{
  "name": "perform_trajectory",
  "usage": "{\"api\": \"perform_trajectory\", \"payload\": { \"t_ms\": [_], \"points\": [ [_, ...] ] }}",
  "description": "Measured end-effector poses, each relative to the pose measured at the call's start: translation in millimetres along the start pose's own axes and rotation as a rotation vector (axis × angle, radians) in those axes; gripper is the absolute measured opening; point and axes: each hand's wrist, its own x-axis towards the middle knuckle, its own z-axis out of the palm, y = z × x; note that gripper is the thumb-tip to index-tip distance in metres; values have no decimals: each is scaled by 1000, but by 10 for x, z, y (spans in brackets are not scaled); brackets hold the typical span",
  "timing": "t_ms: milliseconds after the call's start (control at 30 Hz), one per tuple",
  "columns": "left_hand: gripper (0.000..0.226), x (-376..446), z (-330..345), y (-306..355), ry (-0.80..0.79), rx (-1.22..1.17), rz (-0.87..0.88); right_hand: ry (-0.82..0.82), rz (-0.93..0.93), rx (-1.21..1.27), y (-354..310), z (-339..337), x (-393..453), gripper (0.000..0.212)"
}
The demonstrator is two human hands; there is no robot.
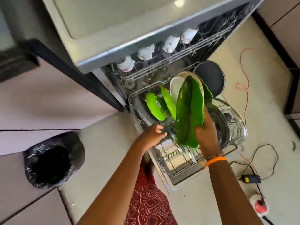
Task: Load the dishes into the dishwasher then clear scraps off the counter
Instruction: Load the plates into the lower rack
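Above the lower rack [142, 93], right hand [207, 135] grips green plate [190, 111], left hand [154, 133] loosely spread; recommend seating it upright between free tines.

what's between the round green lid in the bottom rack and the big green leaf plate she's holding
In the head view, a green plate stands on edge in the lower rack between the round green lid and the leaf plate gripped by the right hand.

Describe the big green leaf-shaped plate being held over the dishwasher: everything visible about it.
The green leaf-shaped plate is glossy, looks like plastic or glazed ceramic, with a dark midrib line along its length. It is tilted on edge above the lower rack, not yet slotted. The right hand grips its near edge; the left hand is apart from it.
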Motion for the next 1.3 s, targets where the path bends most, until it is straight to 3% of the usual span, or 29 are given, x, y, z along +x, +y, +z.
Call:
{"api": "perform_trajectory", "payload": {
  "t_ms": [200,433,633,933,1300],
  "points": [
    [36,719,-102,36,55,45,-1,-100,-234,-437,381,325,1035,75],
    [32,1268,-196,125,83,-22,-120,-309,-174,-753,772,698,1792,71],
    [33,1510,-135,266,98,21,-75,-292,-133,-738,1080,827,2096,79],
    [32,1842,-12,118,312,-41,-16,-247,-136,-643,1628,1039,2135,80],
    [33,1899,101,-61,352,-129,3,-347,-159,-779,1419,1074,2434,75]
  ]
}}
